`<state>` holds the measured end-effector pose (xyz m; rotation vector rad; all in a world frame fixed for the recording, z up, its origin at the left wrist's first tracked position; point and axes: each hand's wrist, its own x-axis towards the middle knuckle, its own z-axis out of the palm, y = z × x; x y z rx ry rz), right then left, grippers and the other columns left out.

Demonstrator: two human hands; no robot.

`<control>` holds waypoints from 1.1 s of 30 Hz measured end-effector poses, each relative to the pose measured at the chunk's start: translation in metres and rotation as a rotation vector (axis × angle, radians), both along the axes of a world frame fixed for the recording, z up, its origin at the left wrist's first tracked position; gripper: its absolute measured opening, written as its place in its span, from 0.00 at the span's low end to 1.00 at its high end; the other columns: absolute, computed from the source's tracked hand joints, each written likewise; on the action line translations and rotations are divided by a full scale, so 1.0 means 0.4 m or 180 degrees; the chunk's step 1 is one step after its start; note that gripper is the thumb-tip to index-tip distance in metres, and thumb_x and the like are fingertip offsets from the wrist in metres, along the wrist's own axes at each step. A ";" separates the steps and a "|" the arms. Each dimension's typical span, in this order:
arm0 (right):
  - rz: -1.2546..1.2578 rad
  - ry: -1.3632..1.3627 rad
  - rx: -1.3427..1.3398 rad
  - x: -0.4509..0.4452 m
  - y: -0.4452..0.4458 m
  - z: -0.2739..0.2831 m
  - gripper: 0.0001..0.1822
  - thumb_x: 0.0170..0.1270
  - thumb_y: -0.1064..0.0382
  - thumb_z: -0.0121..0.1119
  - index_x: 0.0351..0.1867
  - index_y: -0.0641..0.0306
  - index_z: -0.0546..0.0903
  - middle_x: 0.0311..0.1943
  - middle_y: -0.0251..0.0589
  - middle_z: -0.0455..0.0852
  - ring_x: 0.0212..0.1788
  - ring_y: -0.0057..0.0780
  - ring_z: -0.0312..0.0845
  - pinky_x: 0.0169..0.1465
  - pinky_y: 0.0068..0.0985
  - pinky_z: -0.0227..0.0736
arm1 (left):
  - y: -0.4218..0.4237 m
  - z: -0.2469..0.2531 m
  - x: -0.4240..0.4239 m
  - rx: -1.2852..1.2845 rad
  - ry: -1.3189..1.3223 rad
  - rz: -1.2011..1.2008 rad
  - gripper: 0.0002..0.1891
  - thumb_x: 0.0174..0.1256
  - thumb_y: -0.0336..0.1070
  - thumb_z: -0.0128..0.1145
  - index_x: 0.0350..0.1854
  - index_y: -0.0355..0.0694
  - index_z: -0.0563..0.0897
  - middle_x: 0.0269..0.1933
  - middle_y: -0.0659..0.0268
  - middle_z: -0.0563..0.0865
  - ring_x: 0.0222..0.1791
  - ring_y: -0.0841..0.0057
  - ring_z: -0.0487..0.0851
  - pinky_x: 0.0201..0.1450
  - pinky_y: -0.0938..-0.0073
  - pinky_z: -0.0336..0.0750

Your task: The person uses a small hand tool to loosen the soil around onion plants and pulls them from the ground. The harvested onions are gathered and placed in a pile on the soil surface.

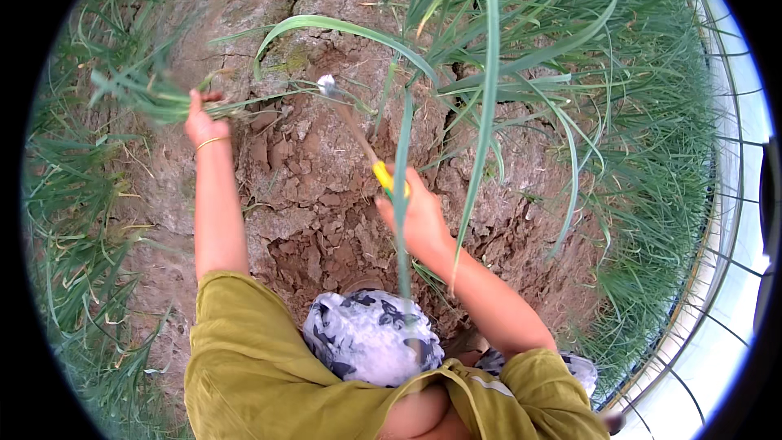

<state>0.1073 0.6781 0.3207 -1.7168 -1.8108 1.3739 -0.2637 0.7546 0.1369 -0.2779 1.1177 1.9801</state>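
A bunch of narrow green leaves with pale stem ends [160, 101] is gripped in my left hand [208, 125], out to the left over the soil. The leaf tips are blurred. My right hand [421, 214] is closed around the yellow and green handle of a small hand tool [383, 176]. Its thin shaft points up and left, ending in a small bright metal head [327, 84] close to the cracked ground. The head's exact shape is blurred. A long green leaf [401, 177] hangs in front of the handle and partly covers my right hand.
Broken, crumbly soil [330, 220] spreads before my knees. Dense green leafy plants [641, 104] grow on the right, and another row [73, 214] runs along the left. Long arching leaves [489, 73] reach over the soil. A pale sheet wall with dark gridlines [736, 195] curves along the far right.
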 end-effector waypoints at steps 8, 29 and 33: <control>-0.1539 0.0284 -0.0582 0.278 -0.146 0.143 0.21 0.55 0.70 0.62 0.51 0.69 0.72 0.27 0.33 0.77 0.25 0.16 0.72 0.30 0.18 0.71 | -0.047 0.318 0.419 -0.0090 0.0750 -0.1750 0.07 0.60 0.34 0.61 0.33 0.39 0.76 0.21 0.69 0.76 0.20 0.79 0.75 0.29 0.72 0.77; -0.0631 -0.0383 0.0309 0.252 -0.002 -0.188 0.25 0.53 0.65 0.58 0.55 0.61 0.69 0.35 0.56 0.83 0.37 0.52 0.80 0.42 0.40 0.75 | 0.151 0.149 0.737 0.0423 0.0578 -0.2026 0.03 0.59 0.22 0.57 0.33 0.35 0.77 0.28 0.68 0.79 0.24 0.78 0.75 0.27 0.73 0.72; -0.1492 0.0891 -0.0401 0.262 -0.053 0.020 0.22 0.54 0.69 0.59 0.51 0.70 0.69 0.26 0.42 0.79 0.22 0.30 0.77 0.27 0.29 0.74 | 0.100 0.088 0.737 0.0057 0.2678 -0.2181 0.12 0.51 0.24 0.63 0.37 0.36 0.76 0.30 0.68 0.79 0.30 0.80 0.77 0.35 0.76 0.74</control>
